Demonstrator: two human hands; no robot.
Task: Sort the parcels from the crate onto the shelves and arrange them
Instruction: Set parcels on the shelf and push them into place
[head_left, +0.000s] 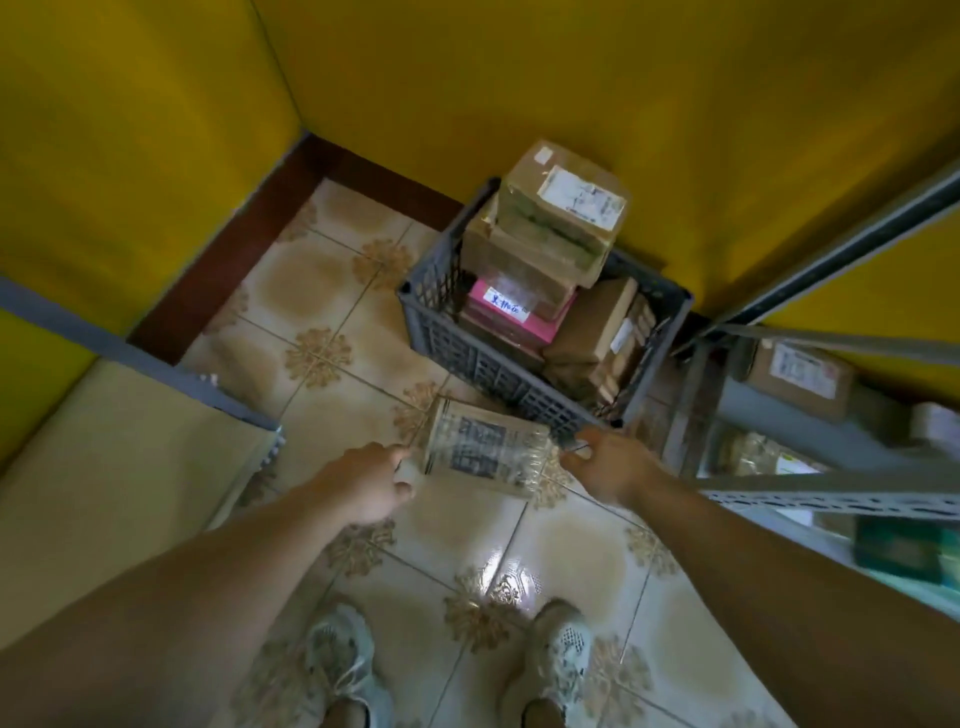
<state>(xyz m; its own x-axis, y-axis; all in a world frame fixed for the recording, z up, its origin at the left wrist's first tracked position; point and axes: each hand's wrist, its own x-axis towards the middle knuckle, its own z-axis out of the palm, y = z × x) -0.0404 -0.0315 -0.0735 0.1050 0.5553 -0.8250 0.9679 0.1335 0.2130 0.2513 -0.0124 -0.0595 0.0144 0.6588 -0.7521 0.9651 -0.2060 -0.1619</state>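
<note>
1. A flat parcel (483, 452) is held over the floor (311, 291), just in front of the crate (467, 358).
2. The left hand (371, 480) grips its left edge, fingers curled.
3. The right hand (608, 465) seems to pinch its right edge, though this part is blurred.
4. Boxes (563, 208) are stacked in the crate.

Both bare forearms reach forward and down from the lower corners of the view, converging toward the middle. The left hand (371, 480) is turned back-up, its wrist straight, with the fingers curled under and round the left edge of a flat clear-wrapped parcel (485, 452). The right hand (610, 467) is also back-up and level with the left; its thumb and forefinger pinch the parcel's right edge, though motion blur hides the other fingers. The hands are apart, with the parcel held between them. Below, two feet in pale shoes (563, 649) stand side by side, slightly parted.
</note>
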